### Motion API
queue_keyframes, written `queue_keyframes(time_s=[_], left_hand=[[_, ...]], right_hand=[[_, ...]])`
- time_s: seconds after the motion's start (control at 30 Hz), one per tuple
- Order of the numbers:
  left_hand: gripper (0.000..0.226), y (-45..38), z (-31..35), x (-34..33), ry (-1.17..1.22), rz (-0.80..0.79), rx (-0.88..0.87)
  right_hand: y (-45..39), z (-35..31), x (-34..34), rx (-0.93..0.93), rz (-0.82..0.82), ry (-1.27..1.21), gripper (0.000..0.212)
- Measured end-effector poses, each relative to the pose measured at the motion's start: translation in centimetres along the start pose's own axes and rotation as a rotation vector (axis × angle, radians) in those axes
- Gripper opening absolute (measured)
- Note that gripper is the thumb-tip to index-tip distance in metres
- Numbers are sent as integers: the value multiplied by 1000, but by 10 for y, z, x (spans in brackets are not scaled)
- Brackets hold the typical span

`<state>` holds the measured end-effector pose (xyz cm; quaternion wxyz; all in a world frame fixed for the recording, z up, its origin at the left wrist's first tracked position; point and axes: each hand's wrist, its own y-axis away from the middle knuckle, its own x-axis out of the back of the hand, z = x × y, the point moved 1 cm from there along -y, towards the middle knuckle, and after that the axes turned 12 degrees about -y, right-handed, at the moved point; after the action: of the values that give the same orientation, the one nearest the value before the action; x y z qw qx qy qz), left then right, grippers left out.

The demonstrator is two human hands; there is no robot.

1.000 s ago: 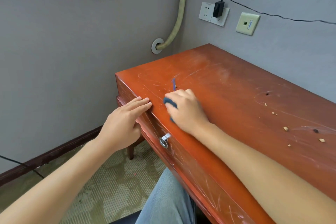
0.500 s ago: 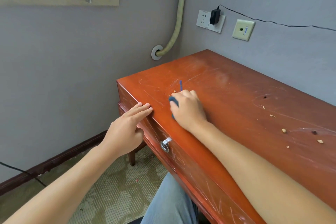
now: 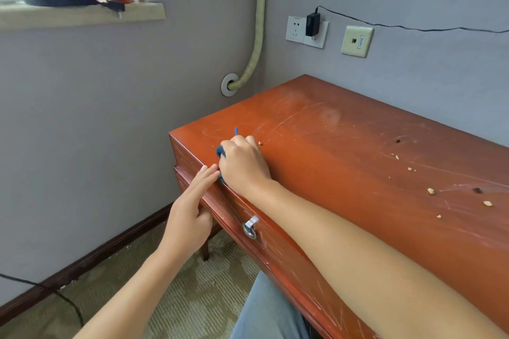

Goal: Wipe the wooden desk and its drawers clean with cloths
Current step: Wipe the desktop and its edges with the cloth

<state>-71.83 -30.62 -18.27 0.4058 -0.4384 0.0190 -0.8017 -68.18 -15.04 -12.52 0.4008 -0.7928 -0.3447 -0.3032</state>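
The red-brown wooden desk [image 3: 344, 151] fills the right half of the view, its top scratched. My right hand [image 3: 242, 162] grips a dark blue cloth [image 3: 220, 152] and presses it on the desk top near the front left corner; most of the cloth is hidden under the hand. My left hand [image 3: 190, 212] rests straight fingers on the front edge of the desk, just left of the right hand, with its thumb under the edge. A drawer front with a metal ring pull [image 3: 250, 226] lies below my right forearm.
Several crumbs [image 3: 431, 191] are scattered on the right part of the desk top, one crumb [image 3: 260, 143] just beyond my right hand. A wall socket with a black plug [image 3: 312, 25] and a cable hang behind. A hose [image 3: 256, 44] runs down the corner. Carpet and my knee [image 3: 272, 311] are below.
My right hand has slid the cloth left and nearer, toward the front left corner. My left hand's fingertips now almost touch the right hand.
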Motion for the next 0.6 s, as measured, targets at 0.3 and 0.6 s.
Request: queue_keyframes(time_s=[0.3, 0.6], left_hand=[[96, -2, -7, 8, -96, -16, -86], [89, -1, -2, 8, -194, -8, -71]], right_hand=[[-51, 28, 10, -183, -9, 204, 28], [-19, 95, 86, -488, 86, 473, 41]])
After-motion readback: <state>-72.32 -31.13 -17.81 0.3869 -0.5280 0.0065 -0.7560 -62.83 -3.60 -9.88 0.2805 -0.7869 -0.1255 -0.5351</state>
